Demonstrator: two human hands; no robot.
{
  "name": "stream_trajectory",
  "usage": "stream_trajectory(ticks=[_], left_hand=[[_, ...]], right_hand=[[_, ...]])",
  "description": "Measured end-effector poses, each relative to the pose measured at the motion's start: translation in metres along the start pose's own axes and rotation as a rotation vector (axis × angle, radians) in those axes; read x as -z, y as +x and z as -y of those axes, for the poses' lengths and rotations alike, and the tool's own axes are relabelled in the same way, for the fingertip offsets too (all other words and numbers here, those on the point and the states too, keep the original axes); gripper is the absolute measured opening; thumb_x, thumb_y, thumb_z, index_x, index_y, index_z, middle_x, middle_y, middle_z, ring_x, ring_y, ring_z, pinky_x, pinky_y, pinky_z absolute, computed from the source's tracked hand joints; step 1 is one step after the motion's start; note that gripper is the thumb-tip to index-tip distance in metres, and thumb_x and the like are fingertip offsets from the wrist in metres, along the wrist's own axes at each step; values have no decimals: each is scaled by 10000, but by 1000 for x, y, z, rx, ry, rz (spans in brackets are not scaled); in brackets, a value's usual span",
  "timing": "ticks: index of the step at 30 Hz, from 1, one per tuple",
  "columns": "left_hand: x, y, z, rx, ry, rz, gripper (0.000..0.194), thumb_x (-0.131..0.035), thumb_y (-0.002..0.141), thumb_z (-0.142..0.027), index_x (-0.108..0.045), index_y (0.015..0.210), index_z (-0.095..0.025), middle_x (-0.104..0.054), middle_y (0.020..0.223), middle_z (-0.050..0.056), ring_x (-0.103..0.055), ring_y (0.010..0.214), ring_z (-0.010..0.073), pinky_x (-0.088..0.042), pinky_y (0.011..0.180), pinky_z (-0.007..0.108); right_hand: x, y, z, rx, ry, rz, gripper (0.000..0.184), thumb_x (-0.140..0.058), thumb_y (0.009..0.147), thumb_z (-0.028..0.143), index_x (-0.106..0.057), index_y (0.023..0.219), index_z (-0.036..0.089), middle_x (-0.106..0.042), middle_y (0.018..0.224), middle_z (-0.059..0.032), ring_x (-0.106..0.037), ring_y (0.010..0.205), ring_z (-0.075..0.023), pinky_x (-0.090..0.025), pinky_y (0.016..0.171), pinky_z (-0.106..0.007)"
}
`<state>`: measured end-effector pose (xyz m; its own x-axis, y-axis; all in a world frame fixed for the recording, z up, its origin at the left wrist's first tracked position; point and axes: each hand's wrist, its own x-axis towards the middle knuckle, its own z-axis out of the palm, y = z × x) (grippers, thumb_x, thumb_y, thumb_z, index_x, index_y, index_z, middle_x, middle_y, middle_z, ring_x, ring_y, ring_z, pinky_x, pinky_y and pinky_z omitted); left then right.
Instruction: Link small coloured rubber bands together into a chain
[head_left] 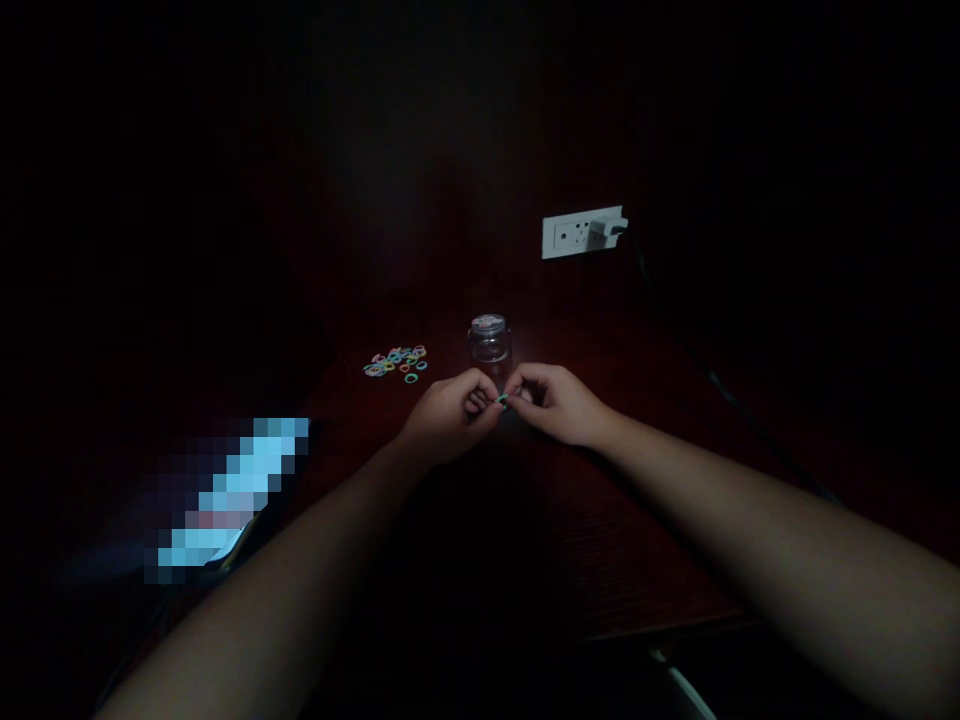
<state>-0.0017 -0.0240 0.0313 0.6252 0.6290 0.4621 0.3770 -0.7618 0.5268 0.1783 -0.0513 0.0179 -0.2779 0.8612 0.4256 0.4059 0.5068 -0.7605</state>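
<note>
Above the dark red table (637, 520), my left hand (452, 412) and my right hand (559, 402) meet with fingertips pinched. Between them they grip a small green hair tie (503, 399), mostly covered by the fingers. Just behind the hands stands a clear jar (490, 347) with a lid on it; its lower part is partly hidden. To the left of the jar lies a loose pile of small colourful hair ties (390, 361), pink, yellow, blue and green among them. One green ring (411, 378) lies at the front of the pile.
A white wall socket (570, 235) with a plug (609, 227) in it is at the back right. A dark cable runs down the right side. Left of my forearm is a bright, pixelated screen-like object (240, 495). The surroundings are very dark.
</note>
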Motion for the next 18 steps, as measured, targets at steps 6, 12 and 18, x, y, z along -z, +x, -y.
stream_trajectory(ticks=[6,12,18], left_hand=[[0,0,3,-5,-18,22,115,-528,767,-239,-562,844,-161,-616,739,14,-551,633,86,-460,594,208],[-1,2,8,-14,25,56,142,-517,782,-245,-608,848,-157,-637,785,31,-565,653,99,-467,619,222],[-2,1,10,17,1,67,152,-519,787,-269,-612,810,-151,-649,760,32,-571,634,98,-466,600,215]], right_hand=[[0,0,-2,10,7,-14,84,-535,748,227,-532,742,143,-455,562,31,-382,508,-76,-301,485,-213],[-1,0,0,9,65,-23,106,-552,744,238,-515,783,147,-455,587,35,-393,514,-74,-307,480,-209],[-3,0,1,-31,131,32,147,-557,755,283,-519,790,146,-457,591,33,-399,522,-75,-311,477,-207]])
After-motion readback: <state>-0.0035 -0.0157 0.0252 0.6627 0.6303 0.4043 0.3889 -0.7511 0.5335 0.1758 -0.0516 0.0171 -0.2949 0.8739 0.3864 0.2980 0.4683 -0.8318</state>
